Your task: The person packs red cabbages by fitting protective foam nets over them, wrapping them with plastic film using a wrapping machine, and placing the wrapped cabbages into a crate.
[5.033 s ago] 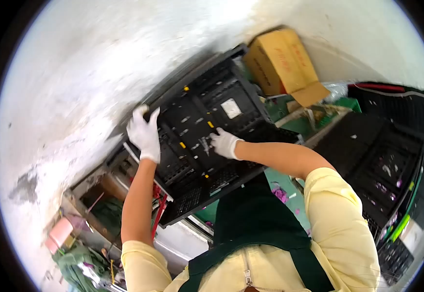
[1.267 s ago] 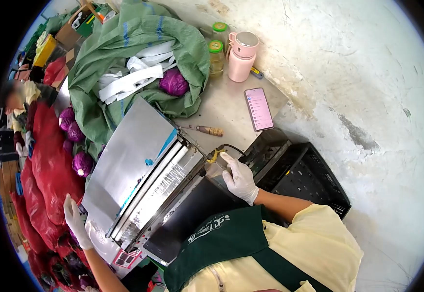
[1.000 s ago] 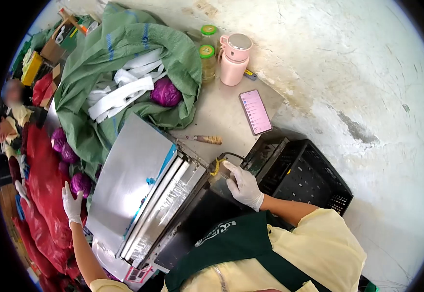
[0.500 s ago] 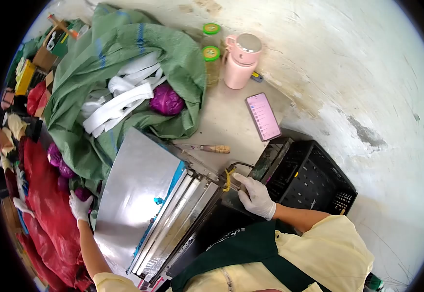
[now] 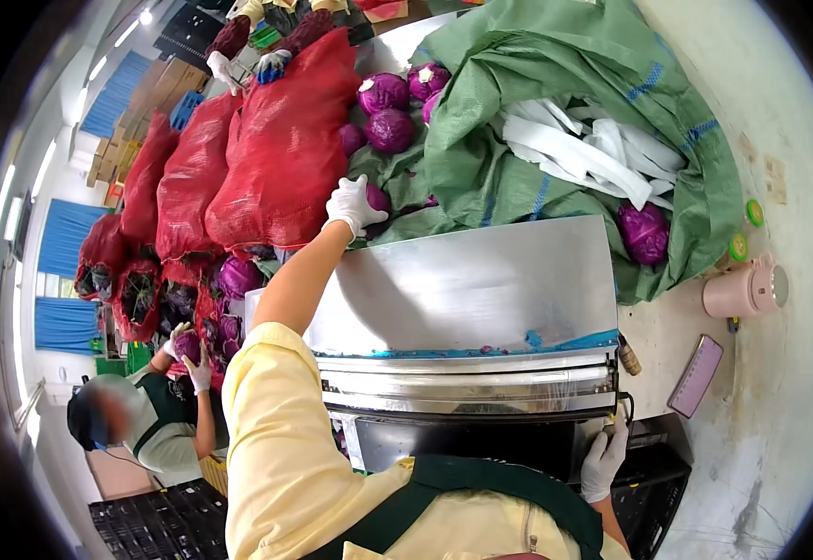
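Note:
My left hand (image 5: 351, 207), in a white glove, is closed against a red cabbage (image 5: 377, 202) at the far edge of the wrapping machine's metal plate (image 5: 481, 280). Part of the cabbage is hidden by the fingers. More red cabbages (image 5: 389, 131) lie just beyond, beside a red mesh sack (image 5: 280, 154). My right hand (image 5: 603, 464), also gloved, is at the machine's near right corner, fingers stretched toward the yellow-tied part there, holding nothing visible. Film and silver rollers (image 5: 462, 383) run along the machine's front.
A green woven sack (image 5: 574, 70) holds white strips and a red cabbage (image 5: 643, 233). To the right are a wooden-handled tool (image 5: 628, 356), a pink bottle (image 5: 745, 288), a phone (image 5: 696, 376) and a black crate (image 5: 653, 499). A co-worker (image 5: 159, 411) holds a cabbage at left; another person's gloved hands (image 5: 273, 66) are at the sacks.
The view has swung left, bringing the red sacks and other people into sight. My left hand is still at a cabbage, and my right hand is still at the machine's corner.

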